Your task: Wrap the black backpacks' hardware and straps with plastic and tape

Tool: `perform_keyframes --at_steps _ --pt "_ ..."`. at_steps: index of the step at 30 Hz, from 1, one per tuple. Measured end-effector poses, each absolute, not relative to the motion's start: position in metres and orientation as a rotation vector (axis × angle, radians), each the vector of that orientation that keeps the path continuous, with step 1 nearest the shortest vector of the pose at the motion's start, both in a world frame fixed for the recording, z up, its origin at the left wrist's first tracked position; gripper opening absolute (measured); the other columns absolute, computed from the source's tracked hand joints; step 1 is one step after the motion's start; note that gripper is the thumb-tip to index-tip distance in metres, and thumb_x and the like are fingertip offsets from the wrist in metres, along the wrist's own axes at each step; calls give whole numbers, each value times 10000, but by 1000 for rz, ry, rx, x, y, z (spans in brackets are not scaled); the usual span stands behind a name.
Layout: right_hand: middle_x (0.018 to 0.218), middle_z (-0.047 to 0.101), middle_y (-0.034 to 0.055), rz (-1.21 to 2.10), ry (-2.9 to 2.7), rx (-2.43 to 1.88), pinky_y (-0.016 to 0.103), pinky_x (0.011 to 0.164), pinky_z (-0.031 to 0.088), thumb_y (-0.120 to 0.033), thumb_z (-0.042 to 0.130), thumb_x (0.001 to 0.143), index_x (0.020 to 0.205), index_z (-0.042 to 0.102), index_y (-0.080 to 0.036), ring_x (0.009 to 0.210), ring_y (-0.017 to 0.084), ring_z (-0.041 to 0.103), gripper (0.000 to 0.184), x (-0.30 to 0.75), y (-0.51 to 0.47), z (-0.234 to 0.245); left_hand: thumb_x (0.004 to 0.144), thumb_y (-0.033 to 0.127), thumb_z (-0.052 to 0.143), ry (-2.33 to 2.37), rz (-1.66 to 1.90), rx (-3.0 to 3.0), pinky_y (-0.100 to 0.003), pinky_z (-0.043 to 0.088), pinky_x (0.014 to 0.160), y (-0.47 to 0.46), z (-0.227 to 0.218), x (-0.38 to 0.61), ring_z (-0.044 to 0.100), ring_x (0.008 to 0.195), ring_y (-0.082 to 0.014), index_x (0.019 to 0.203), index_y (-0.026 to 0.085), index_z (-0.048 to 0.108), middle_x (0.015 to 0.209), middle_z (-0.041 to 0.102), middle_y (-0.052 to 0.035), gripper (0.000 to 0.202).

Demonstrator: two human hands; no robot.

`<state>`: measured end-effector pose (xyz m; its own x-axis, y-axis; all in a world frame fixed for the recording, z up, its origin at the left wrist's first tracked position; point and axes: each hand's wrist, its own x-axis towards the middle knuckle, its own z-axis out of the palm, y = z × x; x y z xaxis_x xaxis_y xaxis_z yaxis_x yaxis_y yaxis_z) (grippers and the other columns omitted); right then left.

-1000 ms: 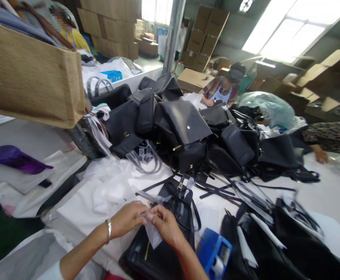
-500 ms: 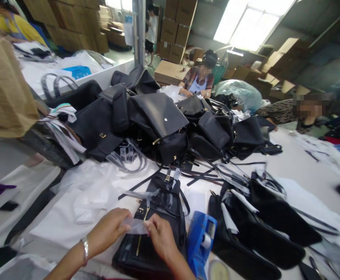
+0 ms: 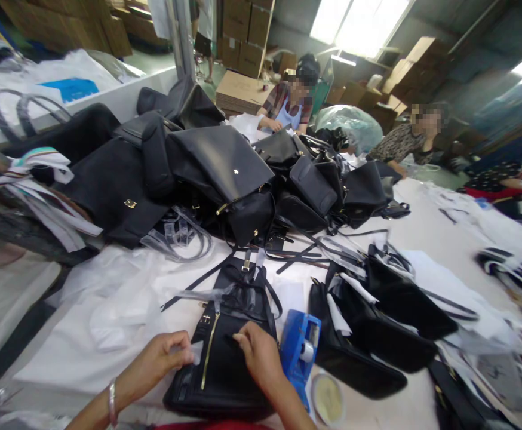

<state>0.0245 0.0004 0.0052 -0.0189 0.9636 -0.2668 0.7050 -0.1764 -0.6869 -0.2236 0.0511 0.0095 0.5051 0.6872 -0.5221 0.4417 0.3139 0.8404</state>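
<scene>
A black backpack (image 3: 225,358) with a gold front zipper (image 3: 209,352) lies on the white-covered table in front of me. Clear film wraps its upper strap and hardware. Between the fingertips of my left hand (image 3: 171,352), at the bag's left side, is a small crumpled piece of clear film (image 3: 196,352). My right hand (image 3: 258,349) is over the right part of the bag, thumb and finger pinched together; what they grip, if anything, I cannot make out. Just right of that hand stands a blue tape dispenser (image 3: 297,343).
Black bags (image 3: 216,161) are heaped across the back of the table. Several more black bags (image 3: 377,334) lie at the right, near a round container (image 3: 328,397). White sheeting (image 3: 117,304) spreads at the left. A person (image 3: 290,104) sits behind the heap, others at the right.
My hands have moved apart. The clear film that was stretched between them is now only in the left hand, crumpled, and the bag's zipper shows fully. The view has shifted right.
</scene>
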Motion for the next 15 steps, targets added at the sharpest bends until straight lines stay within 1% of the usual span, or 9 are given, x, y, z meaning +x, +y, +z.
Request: perform_keyframes --at_steps 1,2,3,5,7,9,11,13,15 --pt "798 641 16 941 -1809 -1970 243 685 378 -267 571 862 829 586 -202 766 175 591 73 34 -1 2 770 400 593 1124 221 1310 -241 362 626 52 11 -224 509 654 -153 667 174 581 620 565 35 248" --pt "847 649 32 897 -1897 -2005 260 710 380 -246 615 820 856 595 -203 810 197 591 60 41 -3 -1 773 390 586 1134 227 1304 -243 370 638 52 13 -224 519 660 -157 671 173 591 622 576 31 239" --pt "880 654 47 881 -1990 -2025 275 726 379 -215 637 786 866 602 -202 840 216 591 88 47 -6 -5 776 381 578 1140 234 1298 -246 375 646 53 15 -222 528 663 -160 675 173 601 624 587 27 233" --pt "881 663 65 893 -2125 -2051 292 733 375 -146 608 769 843 609 -197 852 233 597 90 52 -10 -11 778 366 563 1145 246 1288 -249 382 654 54 20 -219 542 667 -164 673 170 617 627 605 17 229" --pt "831 663 64 952 -2106 -2045 283 703 376 -121 530 809 809 588 -192 805 217 608 92 52 -13 -12 777 362 552 1148 254 1279 -250 385 651 54 23 -215 548 665 -166 673 168 629 629 614 11 234" --pt "762 652 37 1104 -1944 -1950 252 648 379 -159 447 880 828 549 -197 716 177 611 121 49 -12 -7 780 368 547 1152 266 1270 -249 387 648 54 25 -212 550 663 -166 674 167 635 629 614 10 243" --pt "686 629 -8 1300 -1753 -1793 221 586 374 -236 376 939 872 512 -210 597 137 590 154 46 -9 5 783 377 551 1152 284 1258 -248 389 642 53 24 -210 548 659 -164 680 165 636 628 610 11 251" --pt "628 598 -43 1399 -1643 -1672 204 560 365 -293 354 960 895 499 -221 539 116 562 174 42 -5 20 789 378 558 1140 304 1247 -248 392 643 52 23 -209 547 668 -164 693 160 640 641 610 8 251" --pt "595 564 -58 1389 -1614 -1640 202 547 346 -324 374 958 879 505 -223 527 111 538 184 39 -1 32 803 374 556 1123 324 1240 -249 396 651 51 21 -209 549 686 -166 723 157 652 663 615 4 250"
